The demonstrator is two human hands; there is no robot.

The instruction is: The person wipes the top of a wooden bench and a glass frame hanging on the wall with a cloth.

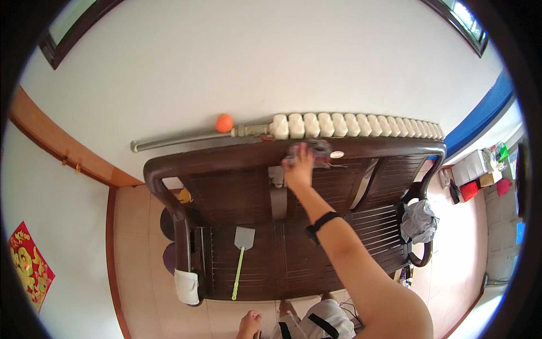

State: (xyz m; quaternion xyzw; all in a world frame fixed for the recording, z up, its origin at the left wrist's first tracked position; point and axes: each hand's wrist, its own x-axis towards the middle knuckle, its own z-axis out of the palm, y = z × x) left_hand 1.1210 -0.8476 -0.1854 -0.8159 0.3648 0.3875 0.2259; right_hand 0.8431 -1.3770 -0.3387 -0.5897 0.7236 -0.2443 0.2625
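Observation:
Stretched forward, my right hand point(300, 167) presses a crumpled dark, reddish-grey cloth point(318, 151) onto the top rail point(250, 153) of a dark wooden slatted bench. Just right of the cloth, a small white oval piece point(337, 154) lies on the rail. My left hand point(250, 324) hangs low near the front edge of the seat, its fingers curled; whether anything is in it cannot be made out. A fly swatter point(241, 262) with a green handle and pale head rests on the bench seat point(258, 271).
Behind the bench runs a cream radiator point(338, 126), with an orange ball point(224, 123) at its pipe point(182, 140). A white cloth point(186, 287) covers the left armrest; grey fabric point(420, 221) drapes the right one. Stools point(169, 257) stand left. Boxes and bags point(469, 191) sit at right.

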